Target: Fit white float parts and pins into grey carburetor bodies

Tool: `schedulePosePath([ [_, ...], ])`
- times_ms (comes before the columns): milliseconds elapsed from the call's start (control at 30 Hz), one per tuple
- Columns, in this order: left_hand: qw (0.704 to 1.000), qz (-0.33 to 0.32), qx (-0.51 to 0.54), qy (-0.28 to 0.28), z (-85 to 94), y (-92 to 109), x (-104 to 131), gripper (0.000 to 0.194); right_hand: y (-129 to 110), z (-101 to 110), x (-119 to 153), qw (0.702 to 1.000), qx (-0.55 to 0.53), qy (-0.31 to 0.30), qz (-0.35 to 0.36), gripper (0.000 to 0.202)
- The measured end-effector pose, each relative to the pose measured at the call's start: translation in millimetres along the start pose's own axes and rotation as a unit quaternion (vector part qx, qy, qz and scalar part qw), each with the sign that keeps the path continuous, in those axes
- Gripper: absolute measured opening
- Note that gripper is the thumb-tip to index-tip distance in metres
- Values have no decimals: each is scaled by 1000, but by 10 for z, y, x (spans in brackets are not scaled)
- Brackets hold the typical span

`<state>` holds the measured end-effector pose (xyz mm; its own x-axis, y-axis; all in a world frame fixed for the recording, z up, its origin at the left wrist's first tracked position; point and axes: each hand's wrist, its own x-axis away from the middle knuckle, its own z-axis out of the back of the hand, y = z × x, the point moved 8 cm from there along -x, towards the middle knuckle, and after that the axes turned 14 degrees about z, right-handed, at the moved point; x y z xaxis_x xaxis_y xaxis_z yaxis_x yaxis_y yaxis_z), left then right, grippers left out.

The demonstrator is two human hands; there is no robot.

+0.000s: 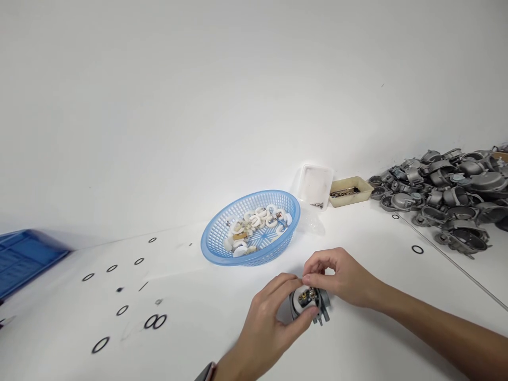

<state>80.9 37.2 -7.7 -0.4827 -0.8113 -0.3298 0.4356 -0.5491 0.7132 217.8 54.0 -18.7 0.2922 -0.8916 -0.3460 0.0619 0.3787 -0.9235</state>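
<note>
A grey metal carburetor (324,304) rests on the white table, its open side turned up. A white float and small brass jets show inside it. My left hand (270,312) is wrapped round the carburetor's left side, thumb in front and fingers behind. At the carburetor's far edge, my right hand (335,275) pinches with thumb and forefinger. Whatever lies between those fingertips is too small to make out. Just beyond my hands stands a blue plastic basket (206,248) with several white floats (257,218) in it.
Grey carburetor bodies (444,185) are heaped at the right. A cream tray (351,198) of small parts and a white container (315,185) stand by the wall. Black rubber rings (100,345) lie scattered at the left, near a blue crate (32,259).
</note>
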Motion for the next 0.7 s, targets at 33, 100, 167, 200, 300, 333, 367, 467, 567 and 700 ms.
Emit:
schedulePosePath([
  [33,1000,-1,-1,1,2,3,1,17,0,3,2,1000,6,4,1,9],
  [100,1000,-2,-5,3,5,6,2,17,3,4,6,1000,19,9,2,9],
  [167,1000,1,-10,3,5,1,2,16,10,3,10,1000,29,12,0,9],
  [200,1000,3,-13,3,5,-2,2,15,15,3,11,999,33,13,-3,9],
  [300,1000,0,-17,6,7,-2,2,14,26,3,14,999,37,14,-11,9],
  [333,1000,-3,-17,8,8,1,3,14,29,3,15,999,37,14,-14,9],
  [367,1000,-6,-17,8,9,4,4,14,31,3,15,999,38,14,-15,9],
  [467,1000,-10,-18,11,13,8,3,15,25,5,18,999,43,20,-10,8],
  [567,1000,-9,-22,14,16,11,0,13,18,-1,23,999,47,24,1,6],
  [700,999,-12,-29,14,12,19,-3,14,25,7,38,998,58,32,4,7],
])
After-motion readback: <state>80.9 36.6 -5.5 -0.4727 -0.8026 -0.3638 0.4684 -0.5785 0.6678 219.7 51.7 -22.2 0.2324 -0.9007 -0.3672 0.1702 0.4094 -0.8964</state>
